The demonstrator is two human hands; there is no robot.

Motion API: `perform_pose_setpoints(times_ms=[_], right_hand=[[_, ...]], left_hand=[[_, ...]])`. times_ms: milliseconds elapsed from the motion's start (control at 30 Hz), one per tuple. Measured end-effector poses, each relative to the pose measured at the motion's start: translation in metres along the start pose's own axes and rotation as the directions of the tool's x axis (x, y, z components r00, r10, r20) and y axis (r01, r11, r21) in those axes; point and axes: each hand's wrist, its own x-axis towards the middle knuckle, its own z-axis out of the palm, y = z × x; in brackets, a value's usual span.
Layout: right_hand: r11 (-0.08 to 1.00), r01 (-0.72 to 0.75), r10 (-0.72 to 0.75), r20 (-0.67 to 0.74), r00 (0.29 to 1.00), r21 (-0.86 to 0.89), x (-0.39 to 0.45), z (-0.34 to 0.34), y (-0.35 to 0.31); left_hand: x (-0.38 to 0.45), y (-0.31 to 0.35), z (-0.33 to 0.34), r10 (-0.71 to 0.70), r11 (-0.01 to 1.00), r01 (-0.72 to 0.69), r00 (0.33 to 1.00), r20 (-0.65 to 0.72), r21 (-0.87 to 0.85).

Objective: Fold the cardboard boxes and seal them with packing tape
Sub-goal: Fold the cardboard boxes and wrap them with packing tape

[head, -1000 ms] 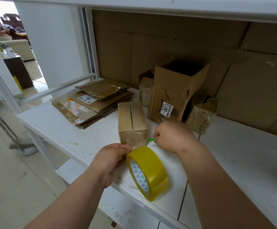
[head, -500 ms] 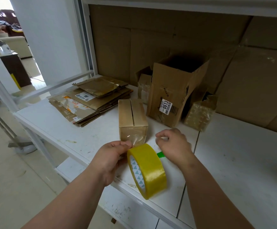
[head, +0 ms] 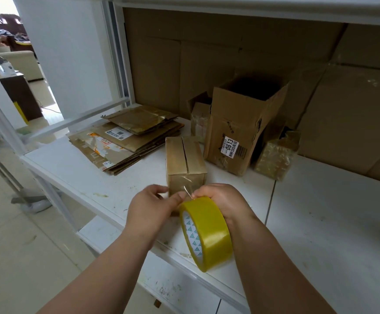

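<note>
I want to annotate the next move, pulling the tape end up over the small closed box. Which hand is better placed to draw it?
Probably the left hand: it pinches the clear tape end, while the right hand steadies the yellow tape roll before the small brown cardboard box.

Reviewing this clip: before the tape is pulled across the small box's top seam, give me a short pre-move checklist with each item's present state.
1. Small box flaps folded down: ok, though a slit shows between them.
2. Top seam taped: not ok, still bare.
3. Tape roll in hand: ok, right hand grips its top.
4. Free tape end lifted: ok, left hand pinches a clear strip at the roll.
5. Strip anchored on the box's near face: cannot tell.
6. Shelf room around the box: ok, flattened cardboard stack and open box stand apart.
</note>
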Motion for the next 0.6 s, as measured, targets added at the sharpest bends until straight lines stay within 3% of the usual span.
perform_pose_setpoints(times_ms=[67,133,233,300,367,500,600], right_hand=[[1.0,0.004,-0.003,-0.014,1.0,0.028,0.0,-0.001,0.002],[0.998,0.001,0.0,-0.018,1.0,0.056,0.001,-0.002,0.006],[0.998,0.007,-0.006,-0.029,1.0,0.055,0.001,0.0,0.008],[0.998,0.011,-0.009,-0.029,1.0,0.06,0.0,0.0,0.007],[0.998,0.016,-0.015,-0.028,1.0,0.068,-0.001,-0.001,0.008],[0.992,0.023,-0.018,-0.043,0.999,0.127,-0.004,-0.005,0.014],[0.98,0.027,-0.021,-0.029,0.999,0.199,-0.006,-0.004,0.016]], left_hand=[[0.005,-0.001,-0.008,0.146,0.981,-0.125,0.979,-0.141,0.147],[0.012,0.006,-0.013,0.396,0.909,-0.358,0.902,-0.173,0.212],[0.032,0.028,-0.011,0.656,0.701,-0.622,0.754,0.025,0.35],[0.045,0.04,-0.006,0.632,0.567,-0.674,0.725,0.274,0.474],[0.057,0.04,-0.002,0.542,0.453,-0.673,0.729,0.419,0.584],[0.064,0.029,-0.004,0.551,0.517,-0.652,0.749,0.367,0.554],[0.064,0.027,-0.003,0.591,0.474,-0.675,0.72,0.363,0.565]])
